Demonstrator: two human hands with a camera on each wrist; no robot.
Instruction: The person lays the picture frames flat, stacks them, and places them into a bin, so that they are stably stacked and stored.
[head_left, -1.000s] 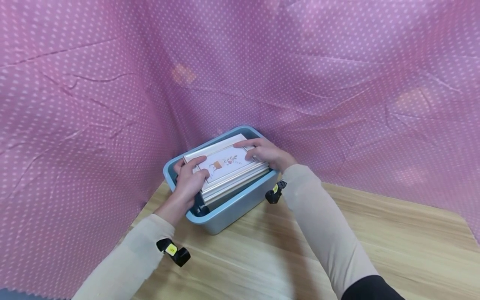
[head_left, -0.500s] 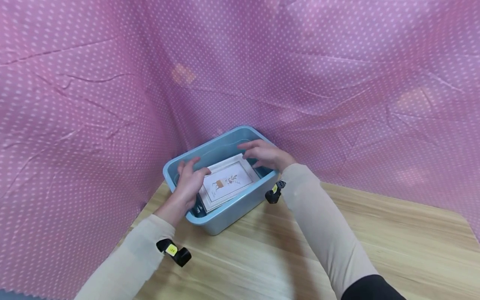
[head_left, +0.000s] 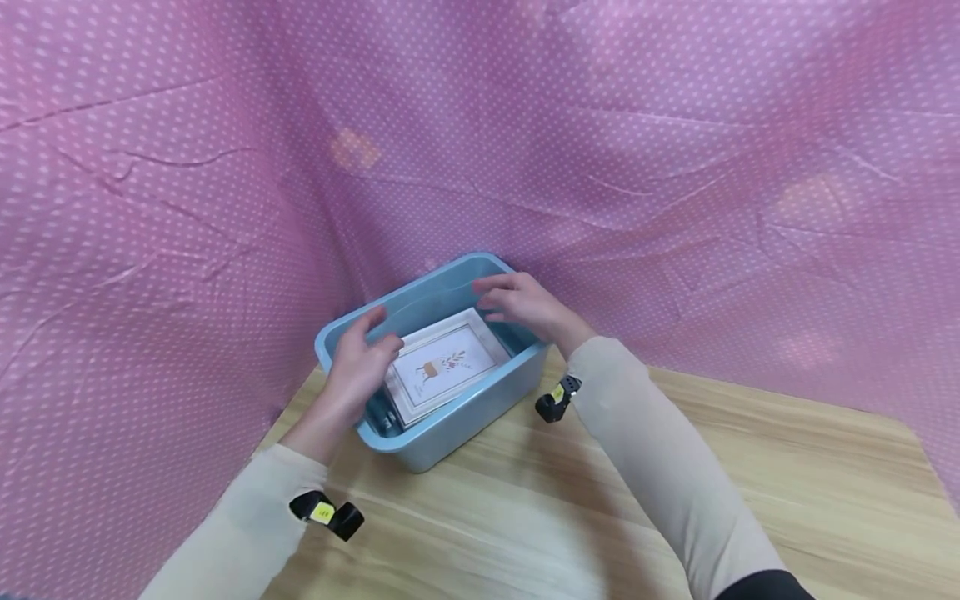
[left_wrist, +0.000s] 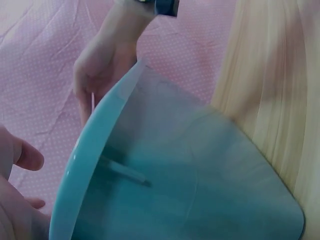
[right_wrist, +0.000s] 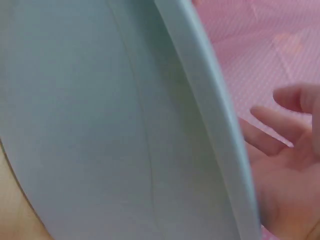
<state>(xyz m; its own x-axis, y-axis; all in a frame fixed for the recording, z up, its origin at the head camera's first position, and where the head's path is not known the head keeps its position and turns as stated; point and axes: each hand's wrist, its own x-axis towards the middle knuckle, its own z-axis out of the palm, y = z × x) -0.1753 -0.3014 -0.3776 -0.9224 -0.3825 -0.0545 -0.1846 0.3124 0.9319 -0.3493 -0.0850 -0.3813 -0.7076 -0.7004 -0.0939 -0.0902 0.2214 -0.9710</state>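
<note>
A white picture frame (head_left: 447, 367) with a deer and leaf print lies face up inside the blue plastic bin (head_left: 480, 407). My left hand (head_left: 356, 367) is over the bin's left end, fingers loosely spread, holding nothing. Over the right end hovers my right hand (head_left: 525, 304), its fingers relaxed and apart from the frame. The left wrist view has the bin's outer wall (left_wrist: 200, 165) with part of the left hand (left_wrist: 20, 185) behind the rim. In the right wrist view the right hand (right_wrist: 290, 150) shows beyond the rim with nothing in its fingers.
The bin stands on a wood-grain table (head_left: 480, 533), close to the corner of a pink polka-dot cloth (head_left: 600, 167) that hangs behind and to the left. A dark item (head_left: 384, 417) sits in the bin's near-left corner, beside the frame.
Both hands have let go of the picture frame, which has dropped deeper into the bin. Since then the left hand has drawn back slightly left; the right hand has lifted a little.
</note>
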